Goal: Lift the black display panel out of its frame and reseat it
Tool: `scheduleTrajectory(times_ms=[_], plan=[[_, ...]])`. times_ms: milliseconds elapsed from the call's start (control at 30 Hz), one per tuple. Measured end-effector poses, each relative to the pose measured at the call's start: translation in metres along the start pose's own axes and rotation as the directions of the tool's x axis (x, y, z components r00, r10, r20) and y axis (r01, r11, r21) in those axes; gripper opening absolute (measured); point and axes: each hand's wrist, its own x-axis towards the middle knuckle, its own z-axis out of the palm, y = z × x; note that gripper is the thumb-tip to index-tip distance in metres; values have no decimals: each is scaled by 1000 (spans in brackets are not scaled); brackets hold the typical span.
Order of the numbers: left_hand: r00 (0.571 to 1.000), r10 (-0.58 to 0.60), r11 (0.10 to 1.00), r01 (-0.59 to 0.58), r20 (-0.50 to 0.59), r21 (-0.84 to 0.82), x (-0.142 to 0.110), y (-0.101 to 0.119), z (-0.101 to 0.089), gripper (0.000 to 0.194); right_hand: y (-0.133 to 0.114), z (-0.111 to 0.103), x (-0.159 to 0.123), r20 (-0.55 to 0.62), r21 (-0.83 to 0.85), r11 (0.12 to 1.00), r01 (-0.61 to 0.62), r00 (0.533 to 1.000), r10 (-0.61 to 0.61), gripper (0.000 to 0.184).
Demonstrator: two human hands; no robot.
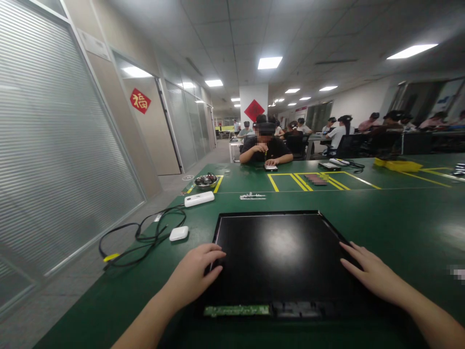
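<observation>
Loosely spread and unclenched, the grip of left hand and right hand rests at opposite side edges of the black panel, by the near edge of the green bench. A person leans on its far edge. Black cable loops over the left edge; a yellow tray lies far right, a metal bowl far left. White device and smaller white case crowd the space between cable and panel.
</observation>
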Motion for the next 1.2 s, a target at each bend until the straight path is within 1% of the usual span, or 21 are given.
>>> scheduleTrajectory(times_ms=[100,167,233,300,467,533,600,700,800,900,967,1067,1133,1167,1200], plan=[[994,-82,994,87,-75,63,2,-3,6,41,1,-3,0,34,18,1000,-15,999,14,84],[983,-155,981,165,-101,102,4,-7,11,46,2,-3,-1,44,28,999,-20,999,18,87],[966,-236,957,249,-102,147,6,-11,15,52,2,-2,-1,38,38,999,-16,999,15,87],[951,-297,932,309,-91,187,8,-14,18,56,3,-1,-1,19,50,999,-13,1000,12,85],[921,-381,894,388,-78,223,9,-18,22,63,6,-2,1,-33,98,995,-11,999,14,76],[911,-409,885,411,-55,219,9,-21,23,63,6,-4,2,-43,122,992,0,999,5,72],[908,-417,888,415,-32,199,9,-24,25,57,7,-5,2,-59,138,990,16,998,-7,68],[919,-392,909,392,-26,139,12,-27,28,46,7,-6,3,-77,152,988,35,997,-24,67],[930,-368,924,368,-23,106,14,-27,30,44,8,-8,4,-77,169,985,33,997,-20,70],[929,-369,924,370,-28,94,16,-26,28,44,7,-12,5,-74,192,980,47,997,-34,67],[935,-351,936,352,-45,26,16,-25,25,43,7,-15,5,-79,207,977,61,996,-45,64],[959,-269,944,244,-88,-224,16,-23,17,42,7,-17,5,-96,221,973,62,995,-41,60],[953,-267,892,190,-140,-410,15,-21,14,39,8,-16,5,-107,230,971,70,993,-47,59],[938,-306,843,186,-165,-504,15,-19,14,37,9,-16,5,-111,234,969,75,993,-50,59],[915,-364,771,193,-171,-607,15,-17,15,34,10,-15,6,-112,237,968,76,992,-51,60]])
